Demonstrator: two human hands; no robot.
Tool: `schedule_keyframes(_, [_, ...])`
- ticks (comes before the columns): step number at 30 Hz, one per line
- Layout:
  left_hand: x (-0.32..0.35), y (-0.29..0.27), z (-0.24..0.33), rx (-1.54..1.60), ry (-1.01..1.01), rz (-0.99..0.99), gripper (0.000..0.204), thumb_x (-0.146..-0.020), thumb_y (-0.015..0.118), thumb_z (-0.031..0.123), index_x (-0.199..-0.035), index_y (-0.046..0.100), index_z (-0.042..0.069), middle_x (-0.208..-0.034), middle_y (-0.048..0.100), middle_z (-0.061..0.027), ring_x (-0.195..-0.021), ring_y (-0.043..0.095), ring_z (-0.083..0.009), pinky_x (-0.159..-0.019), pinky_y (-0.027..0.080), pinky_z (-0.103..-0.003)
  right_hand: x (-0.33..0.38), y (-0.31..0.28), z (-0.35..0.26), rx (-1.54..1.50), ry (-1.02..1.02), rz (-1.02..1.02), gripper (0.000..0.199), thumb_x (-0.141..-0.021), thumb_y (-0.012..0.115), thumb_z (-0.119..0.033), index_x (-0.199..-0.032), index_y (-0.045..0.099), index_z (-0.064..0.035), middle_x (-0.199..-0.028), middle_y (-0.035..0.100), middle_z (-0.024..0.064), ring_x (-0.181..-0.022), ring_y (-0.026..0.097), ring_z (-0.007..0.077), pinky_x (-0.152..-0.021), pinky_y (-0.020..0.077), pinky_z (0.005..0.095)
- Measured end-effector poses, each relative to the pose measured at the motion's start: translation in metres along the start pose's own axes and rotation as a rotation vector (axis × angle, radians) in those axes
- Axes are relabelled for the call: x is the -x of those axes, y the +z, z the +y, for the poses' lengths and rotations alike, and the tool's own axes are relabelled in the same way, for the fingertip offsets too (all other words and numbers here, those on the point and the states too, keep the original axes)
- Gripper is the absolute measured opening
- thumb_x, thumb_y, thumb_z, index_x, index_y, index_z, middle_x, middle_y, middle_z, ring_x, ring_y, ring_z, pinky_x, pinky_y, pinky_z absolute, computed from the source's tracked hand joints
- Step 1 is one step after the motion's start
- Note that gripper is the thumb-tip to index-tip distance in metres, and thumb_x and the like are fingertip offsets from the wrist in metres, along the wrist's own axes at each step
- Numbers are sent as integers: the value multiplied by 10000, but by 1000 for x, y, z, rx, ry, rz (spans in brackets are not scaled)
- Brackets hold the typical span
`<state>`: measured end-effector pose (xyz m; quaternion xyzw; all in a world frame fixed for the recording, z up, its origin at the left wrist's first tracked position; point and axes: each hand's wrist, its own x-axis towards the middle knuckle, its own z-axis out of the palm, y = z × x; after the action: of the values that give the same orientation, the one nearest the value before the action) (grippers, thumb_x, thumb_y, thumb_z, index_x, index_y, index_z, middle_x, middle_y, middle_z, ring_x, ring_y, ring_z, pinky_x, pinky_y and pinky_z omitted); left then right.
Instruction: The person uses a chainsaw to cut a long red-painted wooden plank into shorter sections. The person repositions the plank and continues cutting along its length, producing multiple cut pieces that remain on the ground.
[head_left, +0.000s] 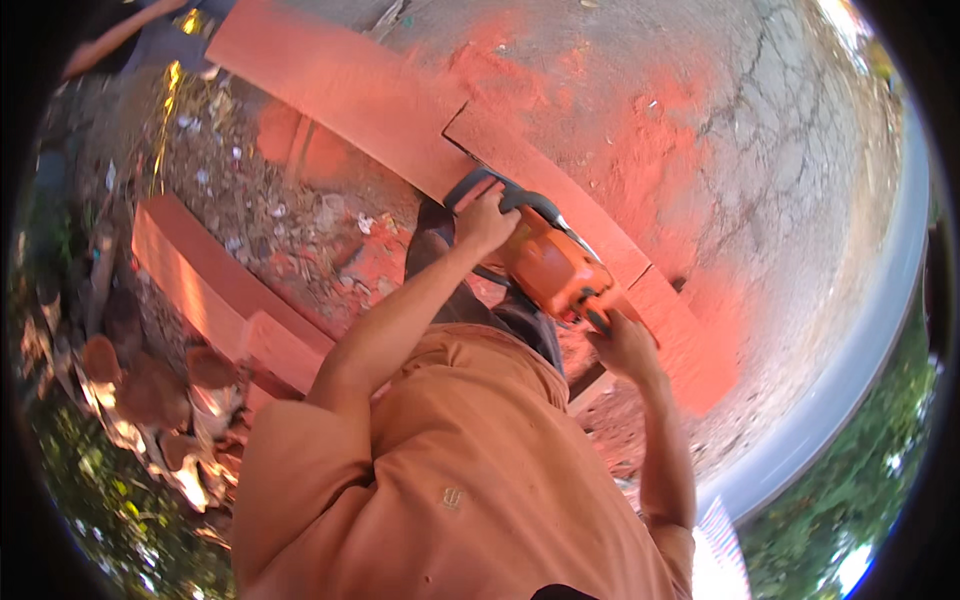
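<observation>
I hold an orange chainsaw (553, 268) with both hands over a long, thick reddish wooden plank (335, 75). My left hand (485, 222) is closed around its dark front handle. At the near right end, my right hand (626, 346) is wrapped around the rear handle. The plank runs slantwise from upper left to lower right, past the saw's far side. Dark cut lines show in it: an angled one just beyond the saw's front and a short one to the right. I cannot make out the chain clearly.
Red sawdust (665, 140) covers much of the cracked ground. A second reddish beam (200, 265) lies at left, near several cut logs (150, 390). Another person's arm (115, 40) shows at upper left, near a gold strip (168, 110). A road (850, 365) curves along the right.
</observation>
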<state>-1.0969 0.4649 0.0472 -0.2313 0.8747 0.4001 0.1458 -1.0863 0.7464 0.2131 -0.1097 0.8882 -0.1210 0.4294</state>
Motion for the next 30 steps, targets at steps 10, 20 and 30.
schedule_keyframes(10, [-9,73,5,-140,-257,72,325,-843,643,313,-1039,747,75,-932,730,-207,-902,712,-361,-810,566,-472,-52,56,90,-30,-134,-45,464,-830,732,-404,-911,618,39,-835,668,315,-846,661,494,-730,513,569])
schedule_keyframes(20, [-5,64,12,-138,-253,146,266,-810,643,272,-874,732,30,-882,724,-213,-847,713,-375,-755,566,-486,-51,43,75,41,-93,-81,468,-885,652,-410,-1032,616,33,-896,673,326,-897,653,506,-770,502,579])
schedule_keyframes(30, [-4,68,14,-177,-235,150,227,-782,665,240,-825,735,29,-838,726,-203,-813,718,-368,-727,574,-482,-53,50,82,2,-70,-112,505,-879,673,-399,-1064,618,68,-938,663,340,-944,651,495,-760,504,552])
